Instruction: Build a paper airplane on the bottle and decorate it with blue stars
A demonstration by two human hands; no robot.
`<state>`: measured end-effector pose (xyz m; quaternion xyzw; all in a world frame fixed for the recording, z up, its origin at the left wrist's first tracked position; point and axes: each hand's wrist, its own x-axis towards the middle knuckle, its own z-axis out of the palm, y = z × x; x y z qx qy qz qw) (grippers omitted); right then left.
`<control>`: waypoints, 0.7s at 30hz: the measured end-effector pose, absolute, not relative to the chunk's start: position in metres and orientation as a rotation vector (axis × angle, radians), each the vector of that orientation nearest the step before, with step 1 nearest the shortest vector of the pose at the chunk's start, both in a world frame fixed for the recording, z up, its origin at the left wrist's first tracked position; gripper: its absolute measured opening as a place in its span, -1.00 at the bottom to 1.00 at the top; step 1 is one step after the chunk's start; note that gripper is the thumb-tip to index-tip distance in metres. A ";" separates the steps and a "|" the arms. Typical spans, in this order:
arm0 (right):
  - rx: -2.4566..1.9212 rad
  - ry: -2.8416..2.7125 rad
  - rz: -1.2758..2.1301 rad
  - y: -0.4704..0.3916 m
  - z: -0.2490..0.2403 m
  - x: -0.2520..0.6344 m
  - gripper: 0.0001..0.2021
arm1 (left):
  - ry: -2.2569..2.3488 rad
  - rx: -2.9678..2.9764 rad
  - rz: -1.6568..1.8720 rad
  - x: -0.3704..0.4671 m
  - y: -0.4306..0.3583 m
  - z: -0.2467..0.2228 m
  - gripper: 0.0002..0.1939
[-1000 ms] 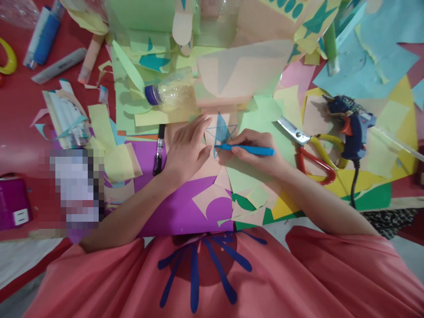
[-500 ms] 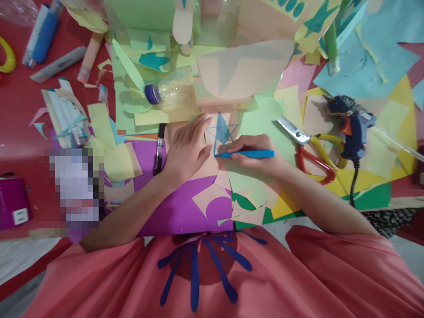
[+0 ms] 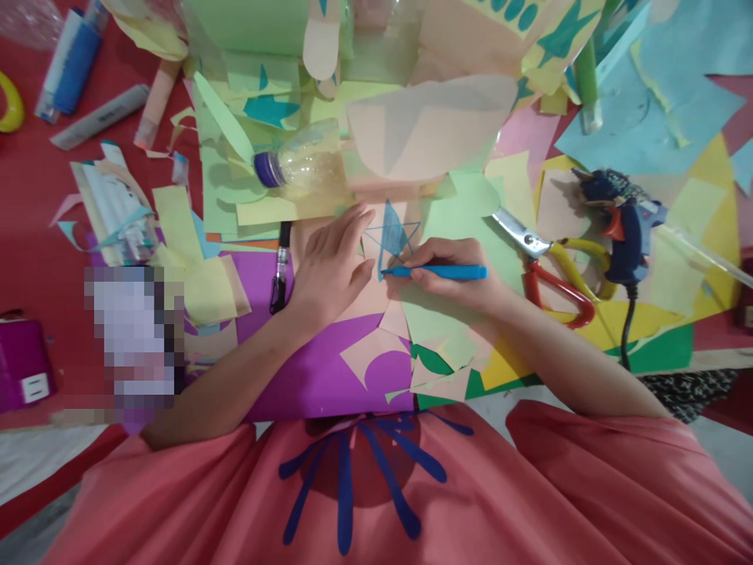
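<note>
A blue felt-tip pen (image 3: 456,271) is pinched in my right hand (image 3: 456,267), its tip touching the lower left point of a star (image 3: 393,229) drawn on pale pink paper (image 3: 360,302). Blue colour fills the star's top point and middle; its side points are only outlined. Flat on the left part of that paper rests my left hand (image 3: 332,263), fingers stretched and thumb apart. A black pen (image 3: 279,271) lies beside my left wrist. Close to my right hand is a green sheet (image 3: 464,212).
Scissors with red and yellow handles (image 3: 544,259) and a blue glue gun (image 3: 632,227) with a cord lie to the right. A clear bottle with a purple cap (image 3: 303,165) lies beyond my left hand. Paper scraps, markers (image 3: 76,67) and a purple sheet (image 3: 306,369) surround the work.
The pen tip has shifted very slightly up along the star's lower left point. My left hand stays in place on the paper. The whole view has moved a little.
</note>
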<state>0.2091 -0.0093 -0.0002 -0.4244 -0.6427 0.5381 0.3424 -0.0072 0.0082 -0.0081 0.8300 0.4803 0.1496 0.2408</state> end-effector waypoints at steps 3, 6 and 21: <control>-1.101 -1.661 1.380 -0.010 -0.003 0.209 -0.83 | 1.319 2.277 0.410 -0.007 0.009 -0.008 -0.45; -1.157 -1.656 1.329 -0.010 -0.006 0.210 -0.79 | 1.314 2.276 0.400 -0.007 0.009 -0.008 -0.45; -1.333 -1.610 1.195 -0.008 -0.005 0.207 -0.84 | 1.304 2.315 0.417 -0.008 0.007 -0.010 -0.45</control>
